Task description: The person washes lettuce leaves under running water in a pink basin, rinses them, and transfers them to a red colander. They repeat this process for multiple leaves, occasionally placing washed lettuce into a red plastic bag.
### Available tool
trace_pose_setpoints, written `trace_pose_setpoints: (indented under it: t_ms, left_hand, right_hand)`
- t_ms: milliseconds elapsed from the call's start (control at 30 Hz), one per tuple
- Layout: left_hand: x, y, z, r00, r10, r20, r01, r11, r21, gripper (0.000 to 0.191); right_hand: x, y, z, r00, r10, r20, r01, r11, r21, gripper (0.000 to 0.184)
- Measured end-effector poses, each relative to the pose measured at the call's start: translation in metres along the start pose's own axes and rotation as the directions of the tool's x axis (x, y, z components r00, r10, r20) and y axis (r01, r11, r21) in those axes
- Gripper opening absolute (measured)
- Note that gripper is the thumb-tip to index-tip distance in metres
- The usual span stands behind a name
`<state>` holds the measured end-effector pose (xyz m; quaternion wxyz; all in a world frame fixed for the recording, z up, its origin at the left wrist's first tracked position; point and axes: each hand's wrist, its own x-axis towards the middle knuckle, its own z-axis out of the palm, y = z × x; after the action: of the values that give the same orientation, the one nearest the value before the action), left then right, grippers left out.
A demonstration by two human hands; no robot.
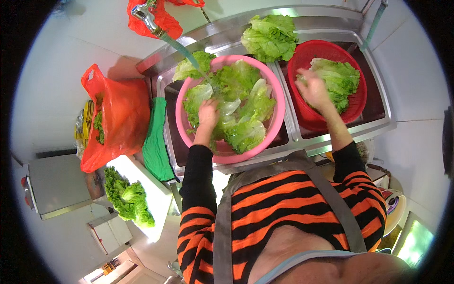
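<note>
My left hand (208, 113) reaches into a pink plastic basin (278, 103) of water, its fingers at the floating lettuce leaves (250, 103). Whether it grips one of them is unclear. Water runs into the basin from a green hose (179, 48) on a chrome tap (144, 16). Blurred by motion, my right hand (313, 90) is over the left side of a red plastic basket (305, 117), beside a heap of lettuce leaves (338, 80). Its fingers look apart, with nothing visible in them.
Lettuce (271, 37) lies on the ledge behind the double steel sink (292, 127); another leaf (193, 65) rests at the basin's back left. Leftward are a green cloth (156, 142), a red plastic bag (124, 113) and loose lettuce (129, 198) on a white board (159, 191).
</note>
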<state>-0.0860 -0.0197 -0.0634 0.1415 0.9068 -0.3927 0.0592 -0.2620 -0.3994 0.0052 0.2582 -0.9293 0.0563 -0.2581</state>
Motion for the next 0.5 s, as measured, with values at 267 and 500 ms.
trace_pose_setpoints:
  t_ms: [267,500]
  left_hand:
    - [0.023,0.008,0.016,0.938,-0.059,0.342,0.011,0.99,0.142,0.026]
    - [0.001,-0.042,-0.018,0.962,-0.247,0.116,0.272,0.914,-0.301,0.015]
  right_hand:
    - [-0.003,-0.105,0.117,0.821,-0.226,0.525,0.047,0.942,0.332,0.033]
    - [0.005,-0.119,0.185,0.692,-0.118,0.712,-0.064,0.973,0.223,0.034]
